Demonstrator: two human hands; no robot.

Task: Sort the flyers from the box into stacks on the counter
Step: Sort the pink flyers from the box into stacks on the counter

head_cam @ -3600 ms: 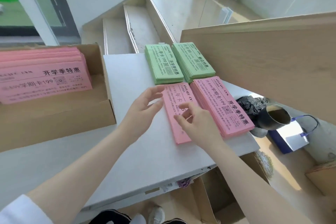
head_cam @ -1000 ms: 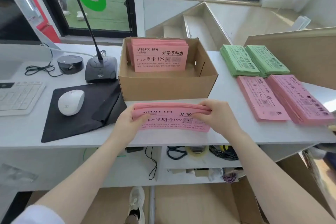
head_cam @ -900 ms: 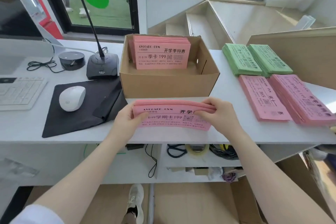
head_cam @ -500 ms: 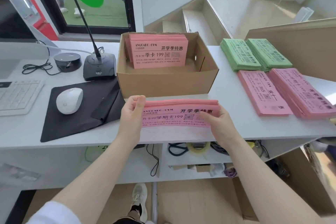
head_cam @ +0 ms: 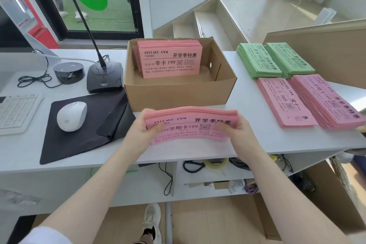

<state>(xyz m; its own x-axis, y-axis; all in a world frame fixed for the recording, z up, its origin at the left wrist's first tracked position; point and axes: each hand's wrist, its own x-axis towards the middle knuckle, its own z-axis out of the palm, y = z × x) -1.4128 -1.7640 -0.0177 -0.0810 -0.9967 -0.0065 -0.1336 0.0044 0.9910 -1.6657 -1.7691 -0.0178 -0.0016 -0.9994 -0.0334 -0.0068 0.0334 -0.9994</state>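
Note:
A thick bundle of pink flyers (head_cam: 190,123) stands on its long edge on the white counter (head_cam: 257,142), just in front of the cardboard box (head_cam: 178,95). My left hand (head_cam: 144,134) grips its left end, thumb on the front. My right hand (head_cam: 235,132) grips the right end the same way. More pink flyers (head_cam: 170,61) lean against the back wall inside the box. To the right lie two green stacks (head_cam: 257,61) (head_cam: 289,59) and, nearer me, two pink stacks (head_cam: 285,103) (head_cam: 326,101).
Left of the box are a desk microphone base (head_cam: 104,79), a round black puck (head_cam: 68,72), a white mouse (head_cam: 71,116) on a black mat (head_cam: 83,134) and a keyboard (head_cam: 15,111). A wooden panel (head_cam: 326,51) rises behind the stacks. Shelves with cables sit under the counter.
Since the earliest frame I turned from the pink stacks to the box and took out a pink bundle. Over the last second both hands shifted their grip on its ends; the bundle stays upright.

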